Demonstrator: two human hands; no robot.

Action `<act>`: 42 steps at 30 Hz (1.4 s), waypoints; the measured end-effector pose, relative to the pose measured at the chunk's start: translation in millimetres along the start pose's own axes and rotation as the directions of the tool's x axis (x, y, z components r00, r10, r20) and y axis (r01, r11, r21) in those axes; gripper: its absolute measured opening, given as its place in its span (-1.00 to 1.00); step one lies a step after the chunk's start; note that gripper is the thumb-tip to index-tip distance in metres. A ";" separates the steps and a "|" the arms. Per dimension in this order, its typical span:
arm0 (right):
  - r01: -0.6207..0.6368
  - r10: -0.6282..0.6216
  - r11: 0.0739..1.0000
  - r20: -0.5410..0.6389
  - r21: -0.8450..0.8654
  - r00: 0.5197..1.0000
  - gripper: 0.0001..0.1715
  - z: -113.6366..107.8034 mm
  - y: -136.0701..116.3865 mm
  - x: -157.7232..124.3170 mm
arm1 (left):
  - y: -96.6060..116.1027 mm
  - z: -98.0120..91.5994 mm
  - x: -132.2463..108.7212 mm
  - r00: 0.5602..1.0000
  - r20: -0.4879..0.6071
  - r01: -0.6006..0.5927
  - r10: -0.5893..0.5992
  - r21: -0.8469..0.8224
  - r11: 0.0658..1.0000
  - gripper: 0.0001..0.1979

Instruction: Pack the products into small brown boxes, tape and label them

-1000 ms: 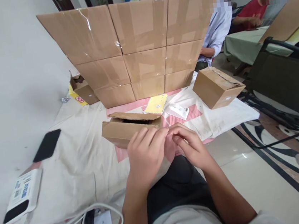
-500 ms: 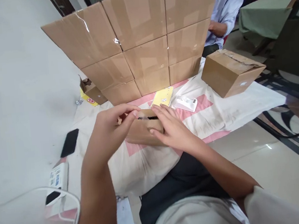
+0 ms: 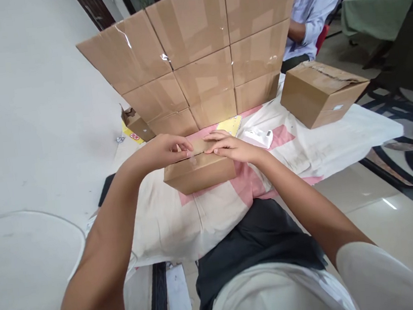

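Observation:
A small cardboard box (image 3: 201,174) rests on the cloth in front of me, its top flaps nearly flat with a thin seam between them. My left hand (image 3: 172,150) is at the left part of the top, thumb and fingers pinched on a piece of clear tape (image 3: 192,160). Across the right part of the flaps lies my right hand (image 3: 232,147), fingers spread and holding nothing. Behind it are a yellow sheet (image 3: 230,125) and a white tape dispenser (image 3: 260,137).
A tall wall of taped cardboard (image 3: 205,75) stands behind the small box. Another closed carton (image 3: 319,95) sits at the right, and an open box (image 3: 138,124) at the back left. A person in a light blue shirt (image 3: 324,7) is beyond the cardboard.
The small box's flaps have come down, and the dark gap between them has narrowed. My left hand has lowered to the box top. My right hand has shifted slightly right and up.

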State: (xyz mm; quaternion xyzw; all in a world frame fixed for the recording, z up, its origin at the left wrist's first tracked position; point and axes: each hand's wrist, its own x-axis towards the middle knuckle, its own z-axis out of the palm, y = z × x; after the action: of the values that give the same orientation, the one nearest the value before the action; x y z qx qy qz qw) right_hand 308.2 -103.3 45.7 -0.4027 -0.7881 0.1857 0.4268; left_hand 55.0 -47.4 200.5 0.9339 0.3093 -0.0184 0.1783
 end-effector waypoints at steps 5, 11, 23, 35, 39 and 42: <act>0.021 -0.018 0.999 -0.065 0.042 0.998 -0.69 6.7 1.6 -2.7 | -3.6 8.3 11.2 0.999 0.047 0.000 0.000 -0.007 1.000 -0.65; 0.016 -0.008 0.997 -0.108 0.072 0.994 -0.68 11.1 2.4 -3.6 | -9.3 15.9 16.2 1.000 -0.019 0.011 -0.011 0.016 1.000 -0.59; 0.044 -0.030 0.995 -0.153 0.087 0.988 -0.67 16.8 5.7 -5.0 | -21.3 19.7 25.1 0.995 0.088 0.038 -0.040 0.022 0.999 -0.47; 0.034 -0.015 0.994 -0.177 0.102 0.984 -0.67 18.3 3.0 -6.0 | -26.7 17.2 29.6 0.991 0.115 0.063 -0.075 0.104 0.993 -0.13; 0.043 -0.021 0.992 -0.182 0.121 0.983 -0.68 18.5 3.6 -6.0 | -27.7 17.3 28.8 0.965 0.143 0.202 -0.220 0.128 0.971 -0.04; 0.048 -0.026 0.991 -0.182 0.121 0.983 -0.68 18.5 3.2 -5.9 | -28.5 19.1 29.5 0.958 0.111 0.244 -0.264 0.163 0.956 -0.05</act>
State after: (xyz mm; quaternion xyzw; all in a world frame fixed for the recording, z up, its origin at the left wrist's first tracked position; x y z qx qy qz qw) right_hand 296.3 -105.1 30.1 -0.3755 -0.7406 0.1896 0.5239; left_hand 63.6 -15.9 169.2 0.8938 0.4122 -0.1252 0.1249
